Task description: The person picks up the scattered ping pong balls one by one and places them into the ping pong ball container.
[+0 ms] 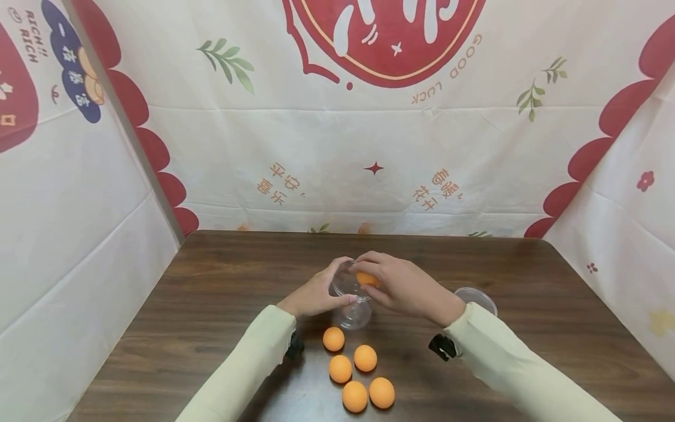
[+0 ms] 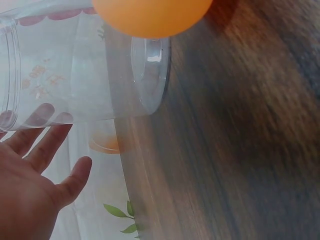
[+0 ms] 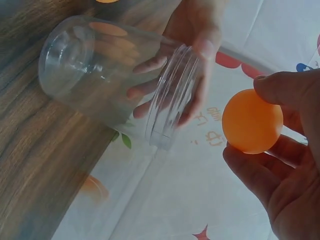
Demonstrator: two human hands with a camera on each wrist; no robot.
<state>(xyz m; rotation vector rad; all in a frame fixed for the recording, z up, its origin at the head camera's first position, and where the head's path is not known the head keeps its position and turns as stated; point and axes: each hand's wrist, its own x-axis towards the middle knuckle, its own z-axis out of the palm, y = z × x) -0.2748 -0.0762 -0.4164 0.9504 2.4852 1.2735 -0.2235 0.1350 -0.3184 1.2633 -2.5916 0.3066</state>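
A clear plastic jar point(image 1: 353, 315) stands on the table, its ridged mouth point(image 3: 172, 97) uppermost. My left hand point(image 1: 318, 292) holds the jar near that mouth, thumb on the near side and fingers on the far side. Between the thumb and fingers of my right hand point(image 1: 403, 287) is an orange ping-pong ball point(image 3: 252, 121), pinched just above and to the right of the mouth, apart from it in the right wrist view. No ball shows inside the jar. Several more orange ping-pong balls point(image 1: 340, 369) lie loose in front of the jar; one ball point(image 2: 152, 15) looms close in the left wrist view.
A clear round lid point(image 1: 477, 293) lies on the dark wooden table point(image 1: 221, 275), right of the right hand and partly behind the sleeve. Printed white cloth point(image 1: 337, 140) hangs at the table's back and along both sides.
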